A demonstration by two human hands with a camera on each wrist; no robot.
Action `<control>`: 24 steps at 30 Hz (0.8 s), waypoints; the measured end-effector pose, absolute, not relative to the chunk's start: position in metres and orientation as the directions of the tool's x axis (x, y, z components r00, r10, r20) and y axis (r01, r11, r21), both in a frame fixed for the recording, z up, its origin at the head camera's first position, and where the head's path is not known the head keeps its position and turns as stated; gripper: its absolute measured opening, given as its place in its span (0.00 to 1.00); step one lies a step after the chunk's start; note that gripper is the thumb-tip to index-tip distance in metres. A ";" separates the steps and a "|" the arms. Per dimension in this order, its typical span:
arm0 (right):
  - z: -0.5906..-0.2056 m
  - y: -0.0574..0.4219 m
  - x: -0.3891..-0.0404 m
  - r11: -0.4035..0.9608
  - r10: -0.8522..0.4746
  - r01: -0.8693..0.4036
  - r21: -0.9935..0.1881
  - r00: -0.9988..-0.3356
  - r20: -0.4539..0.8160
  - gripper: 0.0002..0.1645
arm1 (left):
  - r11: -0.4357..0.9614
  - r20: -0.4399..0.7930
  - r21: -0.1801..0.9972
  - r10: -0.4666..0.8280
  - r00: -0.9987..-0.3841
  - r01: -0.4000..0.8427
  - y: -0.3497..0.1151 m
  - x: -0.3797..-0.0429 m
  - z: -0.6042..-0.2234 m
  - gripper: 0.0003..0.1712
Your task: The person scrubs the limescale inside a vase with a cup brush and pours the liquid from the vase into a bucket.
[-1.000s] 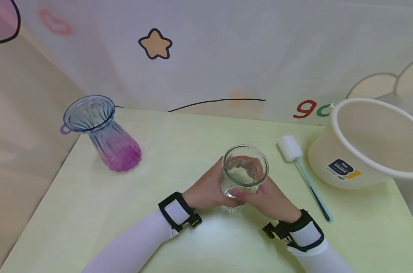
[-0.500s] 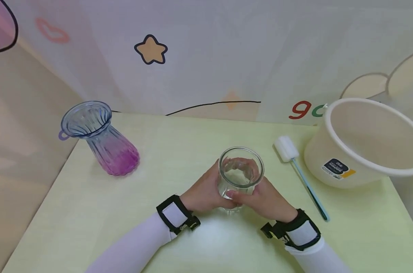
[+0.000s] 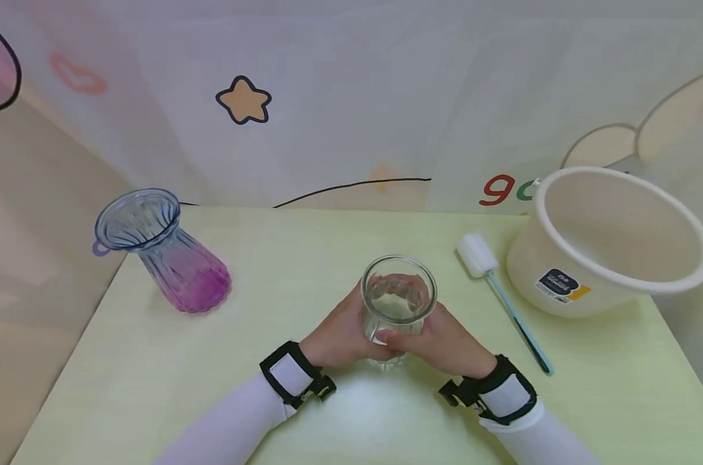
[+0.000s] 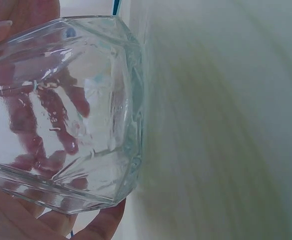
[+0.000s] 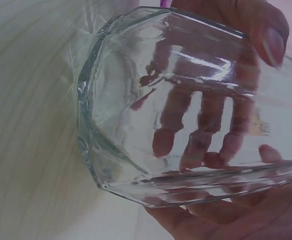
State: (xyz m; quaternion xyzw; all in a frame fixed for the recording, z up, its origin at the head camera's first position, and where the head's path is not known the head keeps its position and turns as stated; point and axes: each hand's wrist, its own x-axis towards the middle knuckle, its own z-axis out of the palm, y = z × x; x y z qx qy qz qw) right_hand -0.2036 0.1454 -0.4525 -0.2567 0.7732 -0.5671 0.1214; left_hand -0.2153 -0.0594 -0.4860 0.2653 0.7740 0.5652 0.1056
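Both hands hold a clear glass vase (image 3: 393, 313) with a thick round rim and faceted sides, upright in the middle of the head view. My left hand (image 3: 336, 330) grips it from the left, thumb across the near side. From the right, my right hand (image 3: 457, 341) wraps it with its thumb on the front, over the left thumb. In the left wrist view, fingers behind show through the glass wall (image 4: 81, 125). The right wrist view has the vase's angular base (image 5: 88, 115) close over the pale table (image 5: 31, 135).
A ribbed vase (image 3: 179, 265), blue at the top and pink below, stands at the left. To the right lies a cleaning brush (image 3: 505, 303) with a white head and light blue handle. Beside it is a cream bucket (image 3: 523, 258). A printed curtain (image 3: 340, 97) hangs behind the table.
The head view has shifted a little, so the scene sits slightly further left and most of it lower. Both hands keep the same hold on the clear glass vase.
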 end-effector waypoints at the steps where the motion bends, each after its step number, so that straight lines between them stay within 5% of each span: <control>1: -0.453 0.146 -0.203 0.216 -0.535 -0.250 -0.944 -0.839 0.099 0.42 | 0.225 0.134 0.930 0.528 -0.839 0.290 -0.059 -0.215 -0.486 0.62; 24: -0.460 0.148 -0.208 0.263 -0.523 -0.251 -0.932 -0.848 0.081 0.51 | 0.292 0.065 0.929 0.480 -0.875 0.229 -0.059 -0.208 -0.488 0.66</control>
